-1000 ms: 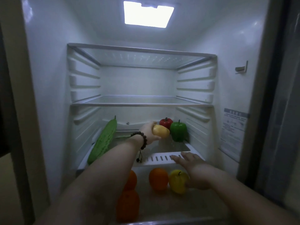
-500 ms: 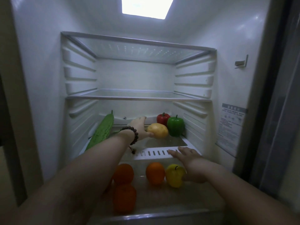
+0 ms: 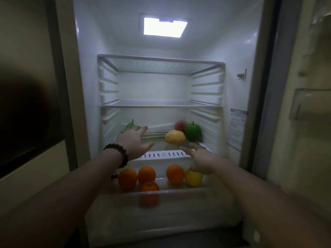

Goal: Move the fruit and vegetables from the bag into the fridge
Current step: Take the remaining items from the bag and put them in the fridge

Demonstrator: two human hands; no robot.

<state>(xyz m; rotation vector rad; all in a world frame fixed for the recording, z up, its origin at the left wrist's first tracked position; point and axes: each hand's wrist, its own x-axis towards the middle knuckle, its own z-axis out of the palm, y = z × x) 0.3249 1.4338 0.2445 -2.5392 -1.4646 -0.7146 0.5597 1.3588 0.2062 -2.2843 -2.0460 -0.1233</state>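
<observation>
Potato-shaped yellow plastic vegetable now sits free on the fridge's glass shelf, at nine o'clock of the green pepper: your open left hand has released it, your right hand is open and empty too, so fetch the next item.

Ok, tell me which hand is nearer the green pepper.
Right. The right hand is below and just left of the green pepper, by the shelf's front edge. The left hand is farther left, past the yellow potato.

Both my arms reach forward. My left hand is at 11 o'clock, fingers spread, empty; my right hand at 1 o'clock, palm down, empty.
</observation>
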